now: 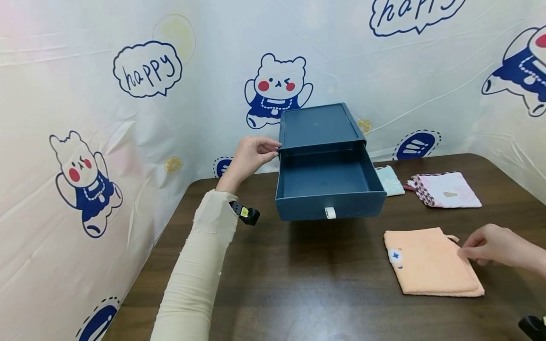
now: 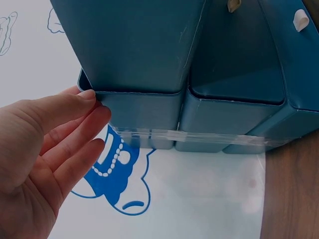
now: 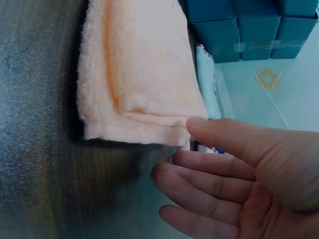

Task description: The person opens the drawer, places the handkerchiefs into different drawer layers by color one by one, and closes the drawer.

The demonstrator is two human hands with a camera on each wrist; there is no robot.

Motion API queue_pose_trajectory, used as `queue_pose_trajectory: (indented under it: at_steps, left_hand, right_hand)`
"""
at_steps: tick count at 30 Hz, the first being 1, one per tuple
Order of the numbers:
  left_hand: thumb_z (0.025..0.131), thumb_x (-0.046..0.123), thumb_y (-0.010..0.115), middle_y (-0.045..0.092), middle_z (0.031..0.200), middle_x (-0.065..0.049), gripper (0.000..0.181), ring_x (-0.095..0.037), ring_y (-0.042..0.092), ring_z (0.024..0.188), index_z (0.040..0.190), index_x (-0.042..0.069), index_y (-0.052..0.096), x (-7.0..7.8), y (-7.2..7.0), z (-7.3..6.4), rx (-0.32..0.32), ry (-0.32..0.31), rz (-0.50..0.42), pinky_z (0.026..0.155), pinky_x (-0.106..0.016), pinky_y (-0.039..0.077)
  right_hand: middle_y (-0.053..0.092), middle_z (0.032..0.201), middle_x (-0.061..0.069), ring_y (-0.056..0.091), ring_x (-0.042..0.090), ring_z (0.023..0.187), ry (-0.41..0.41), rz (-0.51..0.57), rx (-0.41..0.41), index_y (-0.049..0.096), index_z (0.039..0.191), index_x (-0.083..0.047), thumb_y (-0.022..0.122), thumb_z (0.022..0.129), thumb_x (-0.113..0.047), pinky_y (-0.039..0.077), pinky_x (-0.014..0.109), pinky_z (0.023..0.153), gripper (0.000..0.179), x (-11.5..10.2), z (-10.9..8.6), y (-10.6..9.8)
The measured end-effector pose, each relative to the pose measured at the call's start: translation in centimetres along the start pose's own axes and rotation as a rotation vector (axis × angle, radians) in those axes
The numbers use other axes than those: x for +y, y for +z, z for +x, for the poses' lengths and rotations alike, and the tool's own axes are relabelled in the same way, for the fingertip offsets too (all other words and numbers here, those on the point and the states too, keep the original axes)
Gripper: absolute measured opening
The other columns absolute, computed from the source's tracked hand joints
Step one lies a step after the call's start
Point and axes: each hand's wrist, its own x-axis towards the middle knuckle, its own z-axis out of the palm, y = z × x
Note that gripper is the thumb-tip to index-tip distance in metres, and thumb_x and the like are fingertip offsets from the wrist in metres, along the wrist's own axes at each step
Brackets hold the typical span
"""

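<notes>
A dark blue drawer unit (image 1: pixel 317 124) stands on the table with its top drawer (image 1: pixel 330 206) pulled out; the drawer's inside shows bare. My left hand (image 1: pixel 252 158) pinches the front left edge of the unit's casing; in the left wrist view the thumb (image 2: pixel 75 102) lies on that edge. A folded peach towel (image 1: pixel 431 265) with a small embroidered face patch lies at the front right. At its right edge, my right hand (image 1: pixel 501 246) pinches the towel near a small hanging loop. The right wrist view has the thumb (image 3: pixel 219 132) on the towel's corner, fingers curved below.
Behind the peach towel lie a folded pale pink cloth (image 1: pixel 454 192) with a checked border and a folded light green cloth (image 1: pixel 390 181) beside the drawer unit. The brown wooden table (image 1: pixel 273 289) meets a printed curtain (image 1: pixel 204 104) at the back.
</notes>
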Motion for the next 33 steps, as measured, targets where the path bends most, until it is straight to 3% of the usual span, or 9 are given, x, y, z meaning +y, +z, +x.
queue_pose_trajectory:
  at_steps: [7,17,33]
  left_hand:
    - [0.085,0.005,0.064,0.067,0.097,-0.01,0.021,-0.017,0.064,0.083,0.106,0.003,0.068,0.1,-0.1,0.1,-0.006,-0.005,0.002,0.077,-0.026,0.052]
    - [0.085,0.007,0.064,0.067,0.098,-0.008,0.021,-0.016,0.063,0.083,0.106,0.005,0.068,0.3,-0.2,0.0,-0.009,-0.006,0.009,0.077,-0.024,0.051]
    - [0.086,0.008,0.064,0.067,0.098,-0.007,0.021,-0.013,0.063,0.082,0.106,0.006,0.068,0.1,-0.1,0.1,-0.001,0.008,0.007,0.077,-0.023,0.051]
  right_hand:
    - [0.059,0.071,0.0,0.057,0.016,0.063,0.011,0.041,-0.039,0.068,0.084,0.001,0.069,0.08,-0.034,0.05,0.031,0.052,0.035,0.4,0.3,0.6]
    - [0.052,0.061,0.0,0.048,0.012,0.057,-0.009,0.067,-0.016,0.067,0.081,-0.005,0.065,0.085,-0.031,0.045,0.027,0.047,0.027,0.1,0.1,1.1]
    - [0.044,0.054,-0.001,0.041,0.008,0.047,-0.047,0.155,-0.051,0.056,0.067,-0.008,0.068,0.082,-0.026,0.037,0.02,0.042,0.026,0.4,0.5,2.2]
